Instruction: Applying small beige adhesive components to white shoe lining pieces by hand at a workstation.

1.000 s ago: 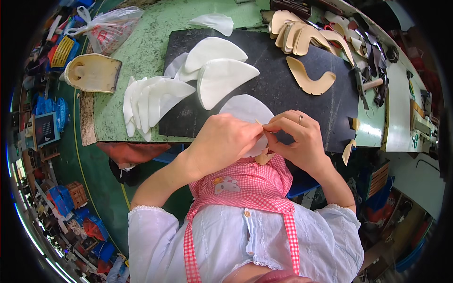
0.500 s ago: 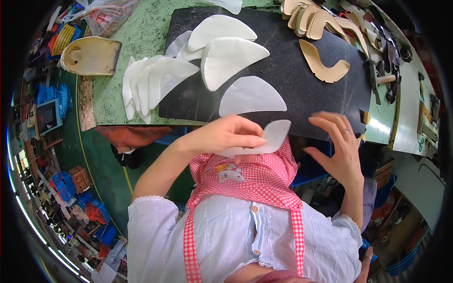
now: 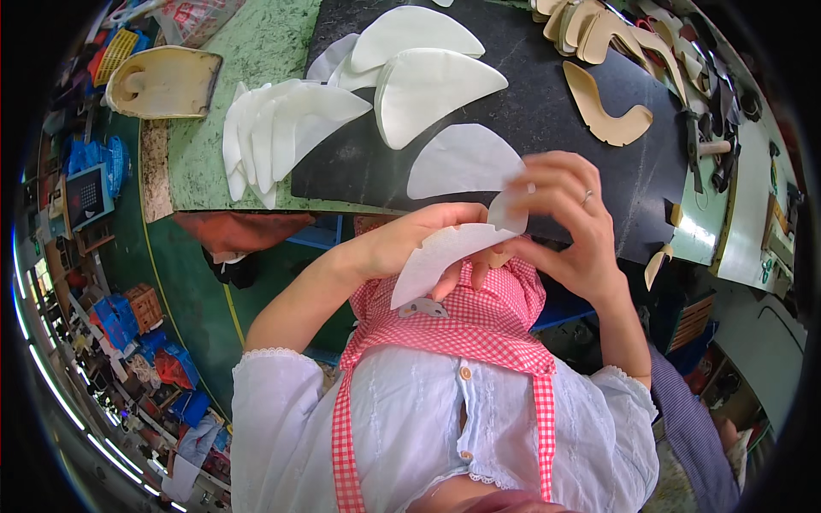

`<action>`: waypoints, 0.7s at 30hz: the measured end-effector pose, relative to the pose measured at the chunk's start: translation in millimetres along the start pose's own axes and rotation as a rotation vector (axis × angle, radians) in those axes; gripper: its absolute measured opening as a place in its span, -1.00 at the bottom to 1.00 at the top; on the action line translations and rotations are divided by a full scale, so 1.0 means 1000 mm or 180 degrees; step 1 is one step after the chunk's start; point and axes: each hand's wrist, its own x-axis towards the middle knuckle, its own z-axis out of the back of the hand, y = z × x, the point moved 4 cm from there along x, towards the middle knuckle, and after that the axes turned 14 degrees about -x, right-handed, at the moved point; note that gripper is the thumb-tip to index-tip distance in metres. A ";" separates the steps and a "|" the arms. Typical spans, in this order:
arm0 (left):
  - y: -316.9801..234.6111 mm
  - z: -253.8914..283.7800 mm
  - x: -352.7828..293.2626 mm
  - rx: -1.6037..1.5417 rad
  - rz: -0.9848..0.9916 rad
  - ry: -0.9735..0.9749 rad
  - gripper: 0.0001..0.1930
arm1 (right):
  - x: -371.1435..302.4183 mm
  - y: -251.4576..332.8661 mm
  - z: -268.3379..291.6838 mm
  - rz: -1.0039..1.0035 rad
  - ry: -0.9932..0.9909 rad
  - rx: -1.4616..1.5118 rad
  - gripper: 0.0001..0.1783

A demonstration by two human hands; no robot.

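A white curved sheet piece with a notched edge is held over my lap, just in front of the table edge. My left hand is closed on it, with fingers showing below the piece. At its right end, my right hand has its fingers bent round the tip; the fingertips are slightly blurred. A single white half-moon piece lies flat on the black board, just beyond my hands. Farther back is a stack of similar white pieces.
More white pieces fan out over the green table at left, beside a worn cream-coloured block. A tan curved piece lies at right, below a row of tan pieces. A hammer rests at the board's right edge.
My right hand has moved left and closed on the white piece's right end. The piece has turned, its left end now hanging lower with the notched edge upward.
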 end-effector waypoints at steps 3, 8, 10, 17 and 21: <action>0.000 0.000 0.000 0.0135 -0.0005 -0.0380 -0.53 | -0.015 -0.003 -0.007 -0.0192 -0.0094 0.0363 -0.72; -0.025 0.033 -0.027 0.1772 -0.1584 -0.1200 -0.49 | -0.028 -0.027 -0.017 -0.1959 0.0077 0.1760 -0.85; -0.020 0.029 -0.026 0.1423 -0.0931 -0.1306 -0.59 | -0.021 -0.029 -0.022 -0.1987 0.0103 0.1585 -0.83; -0.047 0.049 -0.021 0.2507 -0.1208 -0.2389 -0.70 | 0.009 -0.051 -0.044 -0.2035 0.0291 0.0531 -0.78; -0.043 0.064 -0.017 0.2448 -0.0829 -0.2395 -0.71 | 0.018 -0.057 -0.053 -0.2133 0.0551 0.0414 -0.76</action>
